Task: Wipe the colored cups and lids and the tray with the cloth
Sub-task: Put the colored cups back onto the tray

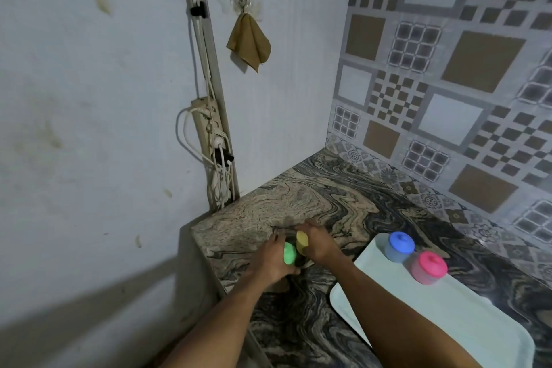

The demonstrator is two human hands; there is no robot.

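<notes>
On the marbled counter near its left edge, my left hand (273, 260) grips a green cup (289, 253) and my right hand (318, 243) grips a yellow cup (302, 241); the two cups touch side by side. A pale mint tray (442, 317) lies to the right on the counter. A blue lidded cup (399, 246) and a pink lidded cup (428, 266) stand on the tray's far end. A brown cloth (249, 42) hangs from a wall hook above, far from both hands.
A power strip (209, 128) with several plugged white cables hangs on the wall left of the counter corner. The patterned tile wall (448, 98) bounds the counter at the back right. The counter's left edge (206, 251) drops off beside my left hand.
</notes>
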